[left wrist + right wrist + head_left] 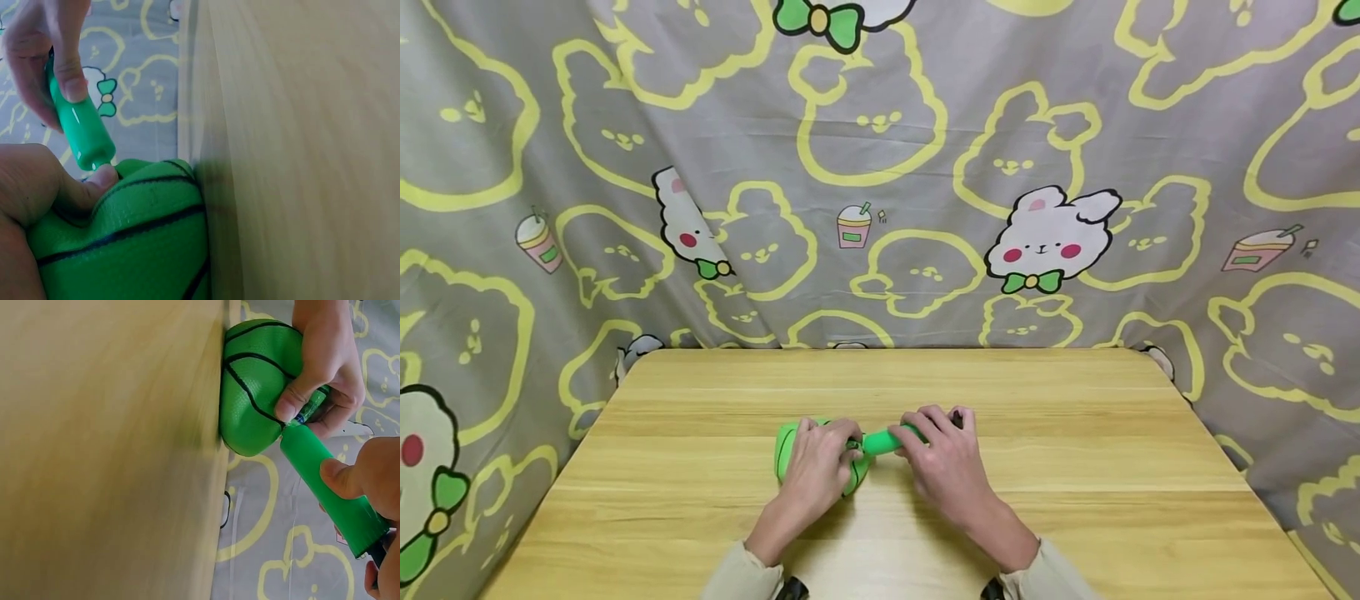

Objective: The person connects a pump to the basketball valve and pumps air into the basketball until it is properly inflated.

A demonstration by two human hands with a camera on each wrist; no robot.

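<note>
A soft, dented green ball [253, 381] with black seam lines, like a small basketball, sits on the wooden table [1037, 400]. My left hand [818, 458] grips it, thumb and fingers pinching its skin beside the pump's tip. In my right hand [946, 458] is a green hand pump [331, 484], its barrel held between thumb and fingers. A black part [377, 553] shows at the pump's rear end. The narrow front end of the pump meets the ball at the left thumb; whether a needle is inside the ball is hidden.
A grey curtain [910, 150] with yellow outlines and white rabbit figures hangs behind and around the table. The table's far edge meets it. Dark bands [792, 589] show at the cuffs of the light sleeves [745, 575].
</note>
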